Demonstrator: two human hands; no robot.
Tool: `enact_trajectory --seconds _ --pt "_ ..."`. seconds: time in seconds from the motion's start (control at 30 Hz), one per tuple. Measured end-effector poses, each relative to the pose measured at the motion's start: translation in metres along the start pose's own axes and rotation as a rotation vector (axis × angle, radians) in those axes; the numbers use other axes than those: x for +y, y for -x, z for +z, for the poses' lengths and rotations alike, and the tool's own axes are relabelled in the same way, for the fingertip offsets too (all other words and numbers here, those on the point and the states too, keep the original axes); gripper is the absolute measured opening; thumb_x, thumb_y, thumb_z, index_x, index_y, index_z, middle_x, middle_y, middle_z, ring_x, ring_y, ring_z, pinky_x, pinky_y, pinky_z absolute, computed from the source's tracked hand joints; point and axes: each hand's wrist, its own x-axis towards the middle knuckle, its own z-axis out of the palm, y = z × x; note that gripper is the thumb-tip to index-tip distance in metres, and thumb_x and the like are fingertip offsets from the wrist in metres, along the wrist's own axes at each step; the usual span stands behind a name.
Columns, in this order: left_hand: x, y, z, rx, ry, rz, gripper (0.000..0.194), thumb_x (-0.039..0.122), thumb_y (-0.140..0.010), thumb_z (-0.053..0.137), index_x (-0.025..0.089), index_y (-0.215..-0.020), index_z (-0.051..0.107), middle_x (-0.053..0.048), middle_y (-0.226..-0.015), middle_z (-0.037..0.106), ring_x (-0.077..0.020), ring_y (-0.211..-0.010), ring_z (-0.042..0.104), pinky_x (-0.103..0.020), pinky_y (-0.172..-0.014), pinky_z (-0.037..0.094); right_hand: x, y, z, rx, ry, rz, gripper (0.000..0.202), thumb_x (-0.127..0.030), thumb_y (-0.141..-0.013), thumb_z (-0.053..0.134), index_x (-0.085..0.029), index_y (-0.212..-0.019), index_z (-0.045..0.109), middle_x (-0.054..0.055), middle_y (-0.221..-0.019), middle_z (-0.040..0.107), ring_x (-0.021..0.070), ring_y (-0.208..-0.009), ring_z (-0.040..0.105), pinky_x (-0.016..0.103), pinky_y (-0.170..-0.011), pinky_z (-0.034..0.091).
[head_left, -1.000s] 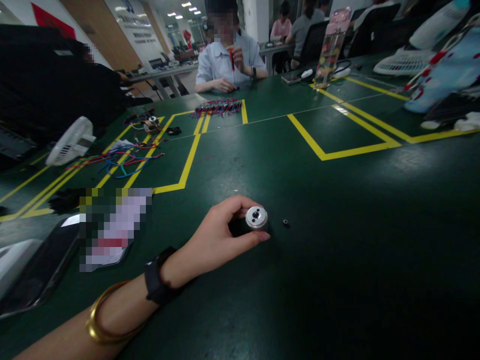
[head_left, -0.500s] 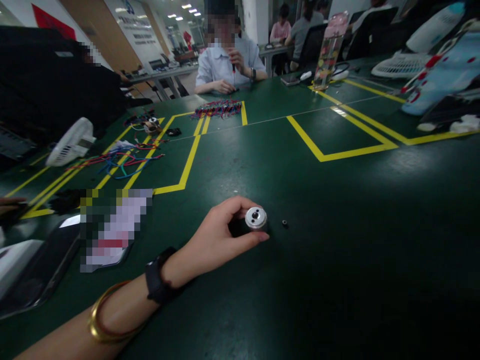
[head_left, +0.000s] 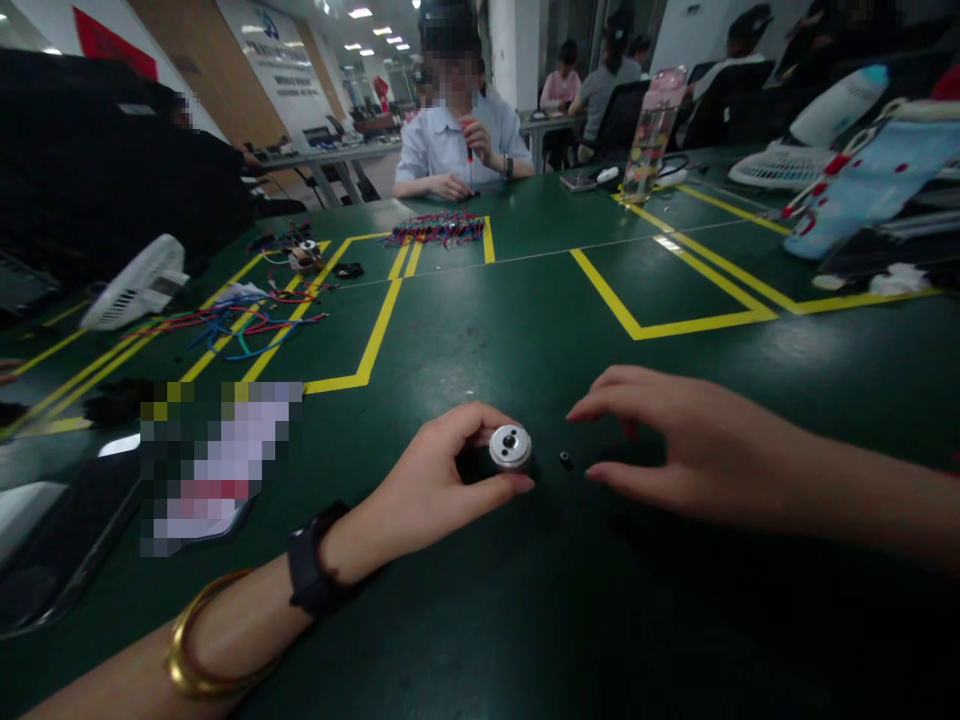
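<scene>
My left hand [head_left: 442, 470] is closed around a silver metal cylinder [head_left: 511, 446] that stands upright on the green table [head_left: 480, 620]. The cylinder looks like a small motor body; its round top face has a centre hole and small dark holes. Just to its right lies a tiny dark ring-like part [head_left: 565, 458], too small to name. My right hand [head_left: 675, 450] is open, thumb and fingers apart, close to the right of that tiny part and not touching it.
Loose coloured wires [head_left: 255, 320] and a white fan [head_left: 139, 285] lie left. A phone [head_left: 210, 480] is nearer. A wire bundle [head_left: 439, 230] sits before a person [head_left: 465, 145] opposite, holding a screwdriver. A clear bottle [head_left: 652, 140] and a blue bag-like item [head_left: 862, 190] stand right.
My right hand has come into view from the right and is now beside the tiny part. My left hand keeps its hold on the cylinder. The view has shifted slightly.
</scene>
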Motion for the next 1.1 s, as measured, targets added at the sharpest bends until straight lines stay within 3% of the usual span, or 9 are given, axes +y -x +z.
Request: enact_trajectory --seconds 0.13,0.33,0.43,0.57,0.77,0.9,1.0,1.1 --pt "0.0 -0.001 0.0 -0.009 -0.027 0.004 0.029 0.032 -0.08 0.073 0.018 -0.102 0.059 -0.005 -0.099 0.065 -0.0193 -0.089 0.062 -0.033 -0.079 0.051 0.002 -0.011 0.018 -0.149 0.042 -0.006 0.016 -0.029 -0.085 0.063 -0.023 -0.1 0.068 0.003 -0.1 0.061 0.0183 -0.08 0.061 0.033 -0.069 0.051" --pt "-0.003 0.001 0.002 0.006 -0.019 0.011 0.029 0.03 -0.079 0.073 0.018 -0.1 0.058 -0.003 -0.096 0.064 -0.018 -0.085 0.061 -0.031 -0.076 0.05 -0.023 -0.03 0.007 0.135 -0.13 -0.147 0.011 -0.024 -0.086 0.063 -0.021 -0.095 0.069 0.003 -0.096 0.058 0.0139 -0.078 0.058 0.026 -0.067 0.047" --pt "-0.005 0.001 0.004 0.023 -0.019 0.0 0.031 0.033 -0.079 0.073 0.018 -0.101 0.057 -0.003 -0.095 0.064 -0.0184 -0.084 0.06 -0.031 -0.073 0.049 -0.034 -0.04 0.004 0.092 -0.11 -0.194 0.011 -0.024 -0.086 0.064 -0.021 -0.094 0.071 0.003 -0.097 0.059 0.0149 -0.081 0.059 0.028 -0.071 0.046" --pt "-0.004 0.0 0.004 0.032 -0.04 0.007 0.029 0.031 -0.077 0.074 0.018 -0.098 0.058 -0.002 -0.091 0.063 -0.0178 -0.082 0.06 -0.03 -0.072 0.048 -0.033 -0.042 0.01 0.006 -0.081 -0.15 0.014 -0.028 -0.087 0.062 -0.023 -0.096 0.071 0.003 -0.098 0.06 0.0156 -0.079 0.059 0.03 -0.071 0.046" --pt "0.0 -0.001 0.002 0.036 -0.055 0.024 0.027 0.03 -0.077 0.075 0.018 -0.096 0.059 -0.001 -0.09 0.063 -0.0169 -0.081 0.06 -0.029 -0.071 0.047 -0.027 -0.035 0.012 0.073 -0.136 -0.131 0.019 -0.029 -0.085 0.064 -0.024 -0.103 0.07 0.004 -0.104 0.06 0.0158 -0.079 0.059 0.03 -0.071 0.048" --pt "0.0 -0.001 0.001 0.016 -0.028 0.016 0.029 0.031 -0.078 0.074 0.019 -0.1 0.06 -0.003 -0.097 0.066 -0.0185 -0.087 0.062 -0.032 -0.077 0.049 -0.012 -0.031 0.013 0.17 -0.237 -0.002 0.017 -0.027 -0.086 0.063 -0.021 -0.101 0.067 0.004 -0.096 0.063 0.0145 -0.072 0.058 0.028 -0.063 0.047" --pt "0.0 -0.001 0.0 0.003 -0.023 0.021 0.029 0.031 -0.078 0.074 0.019 -0.102 0.061 -0.004 -0.101 0.066 -0.0198 -0.09 0.062 -0.033 -0.081 0.05 0.009 -0.026 0.02 0.179 -0.362 0.202 0.018 -0.034 -0.089 0.059 -0.02 -0.096 0.067 0.002 -0.083 0.066 0.0157 -0.07 0.06 0.028 -0.06 0.048" --pt "0.001 0.0 -0.001 -0.007 -0.03 0.012 0.031 0.032 -0.079 0.073 0.019 -0.103 0.06 -0.006 -0.104 0.066 -0.0204 -0.092 0.062 -0.034 -0.081 0.05 0.023 -0.021 0.026 0.207 -0.495 0.295 0.022 -0.039 -0.089 0.059 -0.02 -0.097 0.067 0.002 -0.082 0.067 0.0151 -0.068 0.061 0.028 -0.059 0.048"
